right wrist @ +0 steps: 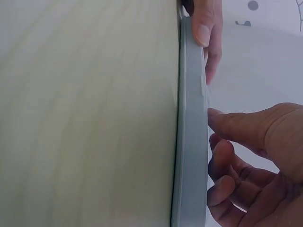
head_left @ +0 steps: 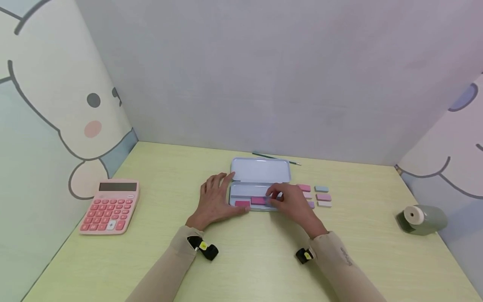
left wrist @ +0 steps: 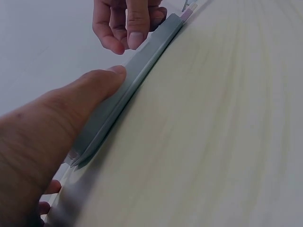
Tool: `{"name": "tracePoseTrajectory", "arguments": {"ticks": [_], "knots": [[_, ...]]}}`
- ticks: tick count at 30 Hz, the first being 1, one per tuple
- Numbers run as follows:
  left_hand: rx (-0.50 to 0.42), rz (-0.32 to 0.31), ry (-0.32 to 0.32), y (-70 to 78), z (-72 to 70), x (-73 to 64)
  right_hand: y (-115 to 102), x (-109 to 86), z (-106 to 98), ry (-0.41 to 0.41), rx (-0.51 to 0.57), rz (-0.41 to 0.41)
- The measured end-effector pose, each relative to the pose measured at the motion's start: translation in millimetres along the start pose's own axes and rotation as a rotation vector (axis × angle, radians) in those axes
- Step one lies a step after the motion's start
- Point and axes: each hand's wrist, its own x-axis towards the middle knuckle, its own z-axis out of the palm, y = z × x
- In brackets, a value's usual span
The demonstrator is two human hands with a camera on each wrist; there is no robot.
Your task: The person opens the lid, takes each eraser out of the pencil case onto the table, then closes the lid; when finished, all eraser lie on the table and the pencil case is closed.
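An open pale blue tin case (head_left: 260, 170) lies on the table, its lid folded back. Two magenta blocks, a left one (head_left: 242, 204) and a middle one (head_left: 258, 201), lie in its front part. My left hand (head_left: 216, 200) is spread at the case's left end, thumb at the front rim and fingers fairly straight. Over the right half of the tray, my right hand (head_left: 292, 203) pinches a small bluish-purple block (head_left: 268, 201) between thumb and fingers, partly hidden. In the right wrist view, the case wall (right wrist: 193, 118) hides the fingertips' work.
Several pink, lilac, white and blue blocks (head_left: 323, 196) sit in rows right of the case. Behind the lid lies a dark green pencil (head_left: 264, 155). A pink calculator (head_left: 109, 206) is at the left, and a grey-green cylindrical object (head_left: 428, 219) lies near the right edge.
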Motion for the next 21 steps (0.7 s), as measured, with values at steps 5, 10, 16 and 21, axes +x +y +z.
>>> {"name": "tracePoseTrajectory", "arguments": {"ticks": [5,10,16,21], "knots": [[0.008,0.0,-0.001,-1.4,1.3,0.4,-6.1,4.7,4.0,-0.003,-0.022,0.025],[0.011,0.004,-0.005,-1.5,1.8,0.3,-9.5,7.4,4.1,-0.036,-0.08,0.084],[0.01,-0.001,-0.004,-0.6,0.7,0.4,-13.7,9.4,1.8,-0.074,-0.108,0.102],[0.013,-0.003,-0.008,-1.0,1.0,0.8,-17.4,11.9,0.6,-0.101,-0.135,0.096]]}}
